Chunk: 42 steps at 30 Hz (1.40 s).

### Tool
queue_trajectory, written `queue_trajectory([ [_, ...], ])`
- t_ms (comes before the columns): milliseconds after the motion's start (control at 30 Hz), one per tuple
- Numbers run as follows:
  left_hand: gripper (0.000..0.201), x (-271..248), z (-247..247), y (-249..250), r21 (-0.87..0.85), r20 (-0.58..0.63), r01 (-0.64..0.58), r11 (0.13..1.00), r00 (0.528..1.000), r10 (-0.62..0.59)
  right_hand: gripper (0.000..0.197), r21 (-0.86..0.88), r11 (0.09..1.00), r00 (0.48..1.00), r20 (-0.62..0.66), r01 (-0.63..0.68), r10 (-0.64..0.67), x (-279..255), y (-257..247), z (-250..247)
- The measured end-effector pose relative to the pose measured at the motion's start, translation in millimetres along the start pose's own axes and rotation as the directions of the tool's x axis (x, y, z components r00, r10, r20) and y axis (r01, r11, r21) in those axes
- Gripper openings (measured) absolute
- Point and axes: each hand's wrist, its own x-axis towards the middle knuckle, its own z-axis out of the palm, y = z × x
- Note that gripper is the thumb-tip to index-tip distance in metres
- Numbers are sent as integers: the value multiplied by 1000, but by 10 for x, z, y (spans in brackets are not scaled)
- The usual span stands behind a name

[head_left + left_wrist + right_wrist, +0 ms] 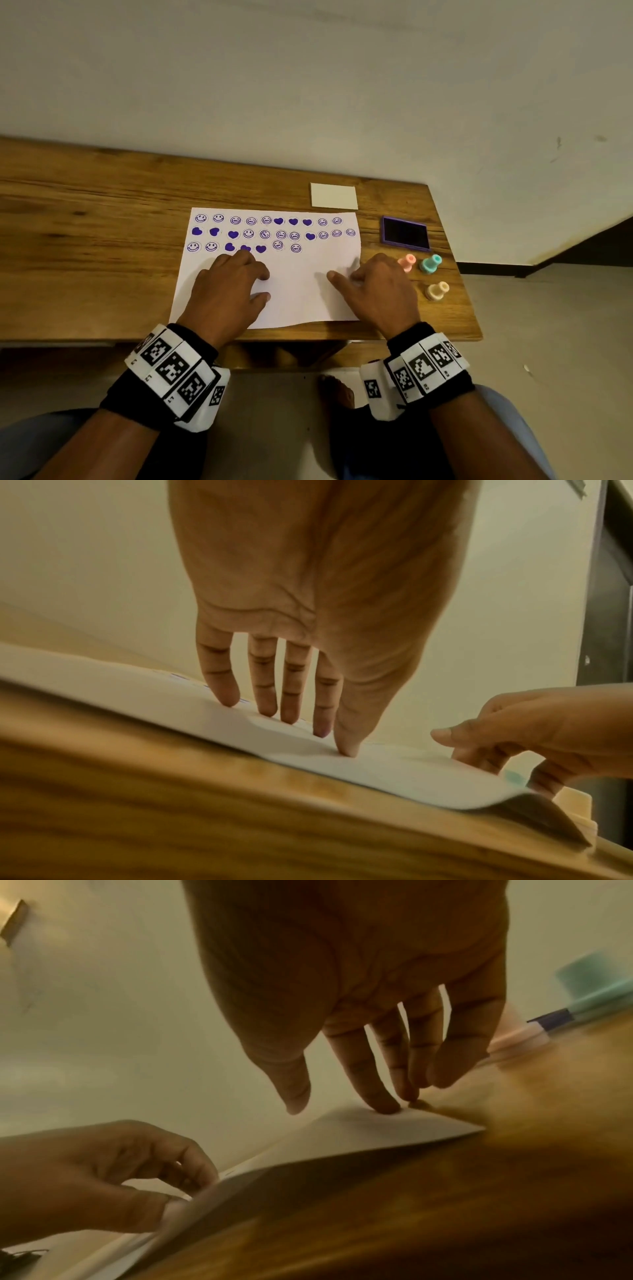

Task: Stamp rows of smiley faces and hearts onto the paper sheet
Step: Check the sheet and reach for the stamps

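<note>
The white paper sheet [301, 291] lies on the wooden table [102, 222]. It carries two full rows of purple smiley faces and hearts, and a third row reaching past the middle. My left hand [239, 270] lies on the sheet's left half, with its straight fingers [263, 704] and thumb pressing the paper [154, 696] down. My right hand [356, 277] touches the sheet's right edge with its fingertips [387, 1107], holding nothing. The near edge of the paper [342, 1137] curls up a little off the table.
To the right of the sheet sit a purple ink pad [406, 234] and three stamps on their sides: pink [408, 262], teal [430, 263] and beige [436, 291]. A small white card [334, 196] lies behind the sheet. The table's right edge [459, 274] is close to the stamps.
</note>
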Motion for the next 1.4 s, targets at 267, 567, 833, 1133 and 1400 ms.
queue_trajectory([
  [267,35,7,0,14,4,1,8,1000,1000,-8,50,830,537,982,68,-153,174,-2,-118,-258],
  [567,35,4,-1,-14,-10,3,-9,1000,1000,9,7,583,776,971,143,-239,191,116,115,-142],
  [833,30,20,-187,-228,-252,-112,-24,967,994,-4,11,815,561,984,62,-148,169,200,152,-158],
  [1133,20,-9,-576,-973,-374,-292,217,902,895,-336,19,959,248,979,94,-138,180,261,269,-297],
  [1400,39,-120,-497,-1297,-59,-170,394,917,901,-398,30,971,100,976,215,-218,44,207,301,-317],
])
